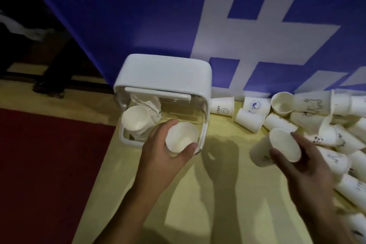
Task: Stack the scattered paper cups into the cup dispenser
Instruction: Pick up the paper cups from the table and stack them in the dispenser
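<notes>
On the counter (227,194), the cup dispenser (168,73) stands at eleven o'clock with a nested stack (135,120) inside its open front. The scattered cups (309,105) lie heaped from two to four o'clock. Your left hand (158,150) curls its fingers round one cup (181,137) at the dispenser's six o'clock edge. Your right hand (309,164) grips another cup (281,147) at the heap's nine o'clock edge. You look mid-load. Next, seat the left cup squarely into the stack.

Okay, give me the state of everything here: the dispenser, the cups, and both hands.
cup dispenser: open, partly filled.
stack inside dispenser: nested, leaning, left side.
left hand: gripping a cup, mouth up, at the dispenser's opening.
right hand: gripping a tilted cup.
loose cups: piled, mostly lying on their sides.
</notes>
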### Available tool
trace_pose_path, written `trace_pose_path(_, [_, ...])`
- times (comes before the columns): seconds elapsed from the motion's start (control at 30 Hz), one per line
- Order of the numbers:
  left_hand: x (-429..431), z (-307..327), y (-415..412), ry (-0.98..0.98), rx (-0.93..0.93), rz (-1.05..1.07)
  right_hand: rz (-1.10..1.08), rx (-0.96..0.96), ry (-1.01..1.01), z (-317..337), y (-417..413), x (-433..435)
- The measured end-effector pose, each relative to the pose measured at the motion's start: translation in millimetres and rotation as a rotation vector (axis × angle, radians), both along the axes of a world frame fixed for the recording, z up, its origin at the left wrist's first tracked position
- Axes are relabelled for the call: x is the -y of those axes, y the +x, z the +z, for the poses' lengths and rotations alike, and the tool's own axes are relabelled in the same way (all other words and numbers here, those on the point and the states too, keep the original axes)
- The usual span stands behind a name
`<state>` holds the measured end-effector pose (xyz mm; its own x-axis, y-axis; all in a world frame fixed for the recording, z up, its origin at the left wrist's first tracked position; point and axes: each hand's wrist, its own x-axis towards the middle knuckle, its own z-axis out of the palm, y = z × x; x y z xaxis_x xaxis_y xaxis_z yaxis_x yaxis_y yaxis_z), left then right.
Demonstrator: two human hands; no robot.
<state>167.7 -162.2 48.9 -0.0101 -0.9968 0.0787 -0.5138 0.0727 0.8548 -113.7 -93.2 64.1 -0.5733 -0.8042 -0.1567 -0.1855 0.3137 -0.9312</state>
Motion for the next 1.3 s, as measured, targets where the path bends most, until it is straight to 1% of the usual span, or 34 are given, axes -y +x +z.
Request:
trace_pose_path(0.13, [24,-9,10,-0.005,0.006,-0.047,0.071,0.010,-0.022,-13,45,5])
trace_pose_path(0.23, [38,-23,8,0.045,0.087,-0.083,0.072,0.025,-0.029,-19,63,4])
trace_pose_path(0.33, [50,-40,4,0.075,0.158,-0.124,0.065,0.034,-0.027,-25,69,3])
trace_pose_path(0.47, [60,-57,1,0.163,0.244,-0.183,0.062,0.047,-0.009,-30,70,2])
trace_pose_path(0.57, [63,-63,0,0.238,0.261,-0.212,0.057,0.065,-0.012,-32,70,3])
trace_pose_path(0.73, [66,-66,3,0.273,0.275,-0.238,0.083,0.059,-0.036,-30,73,8])
trace_pose_path(0.83, [66,-59,6,0.309,0.209,-0.227,0.128,0.014,-0.067,-23,83,16])
trace_pose_path(0.93, [63,-49,13,0.249,0.111,-0.173,0.221,-0.038,-0.129,-16,101,31])
trace_pose_path(1.03, [55,-37,15,0.275,-0.189,-0.067,0.322,-0.162,-0.174,-19,123,52])
trace_pose_path(1.1, [53,-33,13,0.285,-0.319,-0.018,0.362,-0.213,-0.198,-25,137,65])
trace_pose_path(1.17, [54,-31,11,0.289,-0.353,-0.006,0.382,-0.236,-0.208,-32,146,76])
trace_pose_path(1.3, [57,-33,9,0.330,-0.352,0.003,0.400,-0.262,-0.172,-50,152,88])
